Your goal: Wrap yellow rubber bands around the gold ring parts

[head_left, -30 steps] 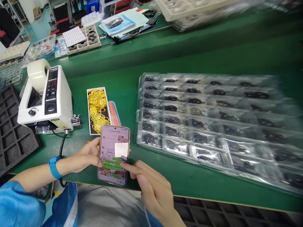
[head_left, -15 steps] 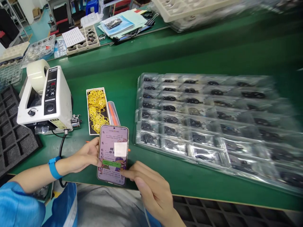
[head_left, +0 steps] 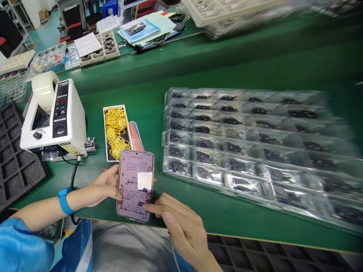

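My left hand (head_left: 100, 188) grips a smartphone (head_left: 134, 177) along its left edge, with the thumb at the front and a blue band on the wrist. The phone's lit screen shows lines of text and a pale blank square. From the right, my right hand (head_left: 181, 226) reaches over with its index fingertip at the lower part of the screen; it holds nothing and the other fingers are loosely bent. Just beyond the phone lies a narrow box (head_left: 115, 132) of yellow ring-shaped pieces, beside a clear roll (head_left: 136, 136) with orange stripes.
A white tape dispenser (head_left: 56, 117) with a large roll stands on the left. Stacked clear plastic trays (head_left: 210, 183) holding dark parts cover the right of the green table (head_left: 141, 83). Black foam trays (head_left: 25, 170) lie at far left. Papers and a clipboard (head_left: 159, 39) sit at the back.
The text on the phone screen has scrolled, and the green message bubble no longer shows. Both hands and the phone stay in nearly the same place.
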The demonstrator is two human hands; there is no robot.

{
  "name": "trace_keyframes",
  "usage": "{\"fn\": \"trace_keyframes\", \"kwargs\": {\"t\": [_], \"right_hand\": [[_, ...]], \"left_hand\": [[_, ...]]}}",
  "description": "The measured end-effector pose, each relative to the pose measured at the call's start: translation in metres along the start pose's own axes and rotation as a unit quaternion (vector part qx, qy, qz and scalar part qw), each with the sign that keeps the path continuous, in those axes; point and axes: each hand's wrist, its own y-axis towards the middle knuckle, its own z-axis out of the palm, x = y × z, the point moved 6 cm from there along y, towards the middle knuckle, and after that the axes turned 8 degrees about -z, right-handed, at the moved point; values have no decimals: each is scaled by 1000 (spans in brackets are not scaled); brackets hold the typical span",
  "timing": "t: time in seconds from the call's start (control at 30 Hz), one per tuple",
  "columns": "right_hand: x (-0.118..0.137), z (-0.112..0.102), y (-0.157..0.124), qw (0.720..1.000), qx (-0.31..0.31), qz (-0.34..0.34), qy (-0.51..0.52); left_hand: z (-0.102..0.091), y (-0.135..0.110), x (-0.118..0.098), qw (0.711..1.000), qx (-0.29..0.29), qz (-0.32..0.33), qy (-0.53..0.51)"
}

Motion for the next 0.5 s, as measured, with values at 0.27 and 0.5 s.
{"fn": "trace_keyframes", "kwargs": {"t": [0.27,0.5], "right_hand": [[-2,-1,2,999,-27,28,-4],[1,-1,3,1000,-11,15,-9]], "left_hand": [[-2,1,2,1000,6,10,8],[1,1,0,1000,9,6,5]]}}
